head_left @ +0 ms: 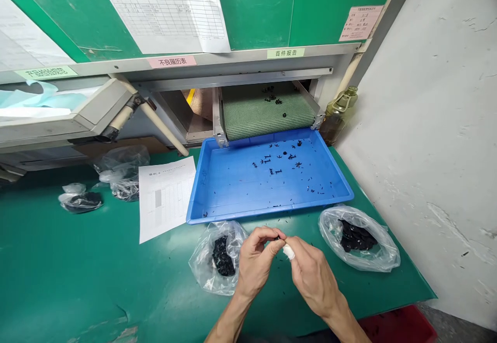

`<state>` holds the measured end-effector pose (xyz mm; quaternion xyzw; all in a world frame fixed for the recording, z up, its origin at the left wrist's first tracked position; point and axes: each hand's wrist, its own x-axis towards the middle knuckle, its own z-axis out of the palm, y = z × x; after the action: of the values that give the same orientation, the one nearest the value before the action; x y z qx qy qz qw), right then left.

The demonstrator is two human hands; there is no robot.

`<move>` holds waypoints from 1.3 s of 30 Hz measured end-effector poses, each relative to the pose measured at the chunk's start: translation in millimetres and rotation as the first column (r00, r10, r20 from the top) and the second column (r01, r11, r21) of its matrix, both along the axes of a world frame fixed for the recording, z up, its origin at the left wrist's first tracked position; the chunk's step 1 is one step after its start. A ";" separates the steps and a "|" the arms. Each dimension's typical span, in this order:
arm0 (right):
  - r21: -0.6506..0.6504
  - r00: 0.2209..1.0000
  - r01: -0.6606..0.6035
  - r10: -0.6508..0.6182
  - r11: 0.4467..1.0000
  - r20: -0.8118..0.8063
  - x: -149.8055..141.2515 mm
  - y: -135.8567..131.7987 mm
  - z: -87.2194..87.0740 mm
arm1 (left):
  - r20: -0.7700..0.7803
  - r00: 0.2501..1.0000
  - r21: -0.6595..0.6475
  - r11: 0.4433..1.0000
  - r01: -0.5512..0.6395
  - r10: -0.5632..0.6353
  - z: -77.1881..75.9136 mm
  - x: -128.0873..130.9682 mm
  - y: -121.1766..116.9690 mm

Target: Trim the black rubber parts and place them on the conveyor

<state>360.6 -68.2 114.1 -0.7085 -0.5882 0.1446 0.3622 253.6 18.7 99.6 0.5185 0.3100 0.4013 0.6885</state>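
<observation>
Nearest the camera, the left hand (pixel 256 263) and right hand (pixel 312 270) meet above the bench (pixel 166 291), toward its front edge. Left thumb and forefinger pinch a small black part (pixel 277 238), which sits between the two hands. Curled, the right hand has its fingertips just beside that part; whether it grips it cannot be told. One plastic bag (pixel 202 268) lies just left of the hands, a second bag (pixel 382 261) near the bench's right edge. Beyond them is a blue tray (pixel 233 193).
</observation>
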 end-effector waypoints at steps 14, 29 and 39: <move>-0.184 0.645 -0.159 -0.039 0.970 -0.763 6.6 0.4 1.2 | 0.258 0.941 0.005 0.974 0.225 -0.219 1.0 -3.0 3.8; -0.160 0.867 -0.147 0.050 0.976 -0.496 34.5 1.8 13.8 | 0.154 0.981 -0.224 0.963 0.148 -0.115 -6.7 3.2 12.0; -0.155 0.672 -0.005 -0.111 0.988 -0.732 29.0 10.6 14.3 | 0.162 0.968 -0.153 0.964 0.217 -0.192 -6.9 3.2 9.6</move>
<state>389.5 -57.6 128.4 -0.6307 -0.3588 0.4497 0.5208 256.8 28.3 92.8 0.4567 0.2363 0.3369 0.7888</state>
